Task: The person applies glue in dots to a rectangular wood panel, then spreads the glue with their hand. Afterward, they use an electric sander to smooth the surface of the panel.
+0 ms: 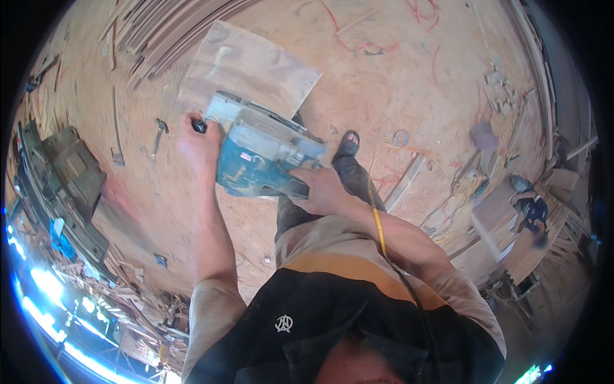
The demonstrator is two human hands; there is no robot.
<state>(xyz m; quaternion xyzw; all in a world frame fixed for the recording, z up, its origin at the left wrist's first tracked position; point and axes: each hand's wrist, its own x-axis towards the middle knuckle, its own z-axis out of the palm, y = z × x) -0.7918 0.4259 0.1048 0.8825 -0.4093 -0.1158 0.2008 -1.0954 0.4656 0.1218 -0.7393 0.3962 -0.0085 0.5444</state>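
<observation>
A teal and grey power tool [259,150], by its shape a belt sander, is in front of my body. My left hand [201,137] is closed around the dark knob at its front left. My right hand [323,190] grips its rear handle. Just beyond the sander is a flat wooden board [256,67], its near edge partly covered by the tool. The sander's underside is hidden, so I cannot tell whether it touches the board. A yellow cord [377,221] passes by my right forearm.
A hammer [160,136] lies on the dirt floor at left, near a dark vehicle-like panel [73,169]. Long wooden strips [160,35] are stacked at the far left. Cords [441,217] trail on the right, where another person [532,210] is beside wooden panels [495,224].
</observation>
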